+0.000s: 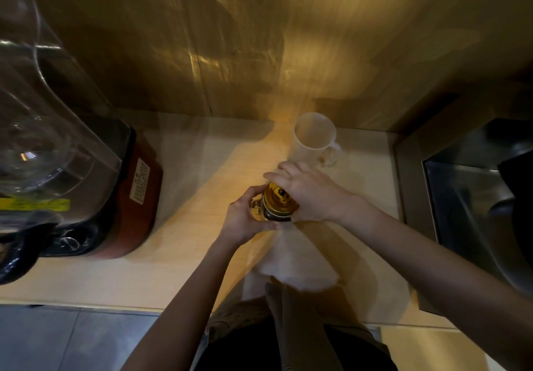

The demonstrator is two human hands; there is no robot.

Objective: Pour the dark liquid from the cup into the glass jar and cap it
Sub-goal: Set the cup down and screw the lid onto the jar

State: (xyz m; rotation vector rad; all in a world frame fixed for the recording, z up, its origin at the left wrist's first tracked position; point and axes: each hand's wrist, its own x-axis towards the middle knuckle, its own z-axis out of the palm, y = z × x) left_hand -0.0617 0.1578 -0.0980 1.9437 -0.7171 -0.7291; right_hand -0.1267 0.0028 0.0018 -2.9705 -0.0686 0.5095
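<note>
A small glass jar (261,212) stands on the light wooden counter (178,269), dark liquid showing through its lower wall. A gold metal lid (278,197) sits on its mouth. My left hand (245,220) wraps the jar's left side. My right hand (305,194) lies over the lid from the right, fingers curled around its far edge. A white cup (313,139) with a handle stands just behind the jar, near the wall; its inside looks pale, and I cannot see liquid in it.
A blender with a clear jug (43,128) and a red-brown base (135,197) fills the counter's left side. A steel sink (473,197) lies at the right. A wood-look wall (230,38) rises behind. The counter's front edge runs close to my body.
</note>
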